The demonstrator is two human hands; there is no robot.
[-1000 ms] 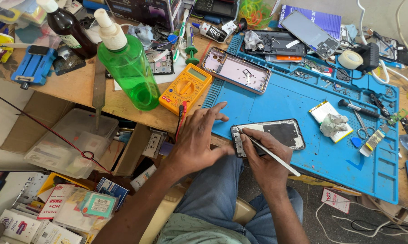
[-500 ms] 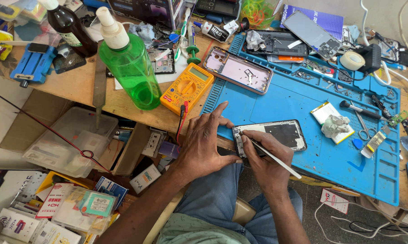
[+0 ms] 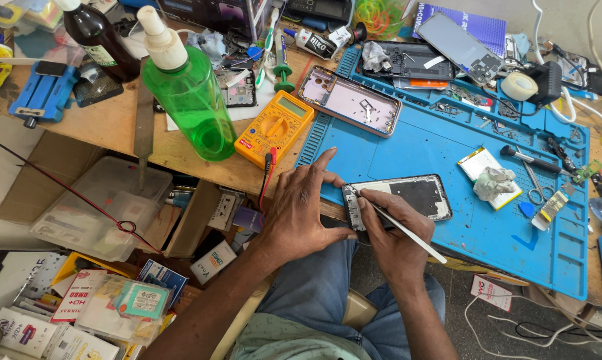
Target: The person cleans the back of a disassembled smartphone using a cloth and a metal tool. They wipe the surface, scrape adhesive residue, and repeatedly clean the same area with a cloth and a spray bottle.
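Right hand, lower centre of frame: fingers pinched shut on a thin metal tool, tip at the left end of the opened phone, shaft angled down-right past the knuckles. Left hand just left of it: fingers spread and flat, index pointing up, thumb pressed against the phone's left edge, gripping nothing, only bracing. Phone lies face-open, dark inside, at the near edge of the blue work mat, centre of frame. Right of the phone on the mat: a flat white battery with a crumpled grey wad on top, then a screwdriver and small scissors. Above the phone, upper centre: an empty phone frame, silver-lilac, lying on the mat's ribbed top-left corner. Left of the mat on the wooden bench: a yellow multimeter, its red lead hanging over the bench edge near the left wrist. Further left a green spray bottle, upright, and a dark glass bottle in the upper left. Roll of tape in the upper right.
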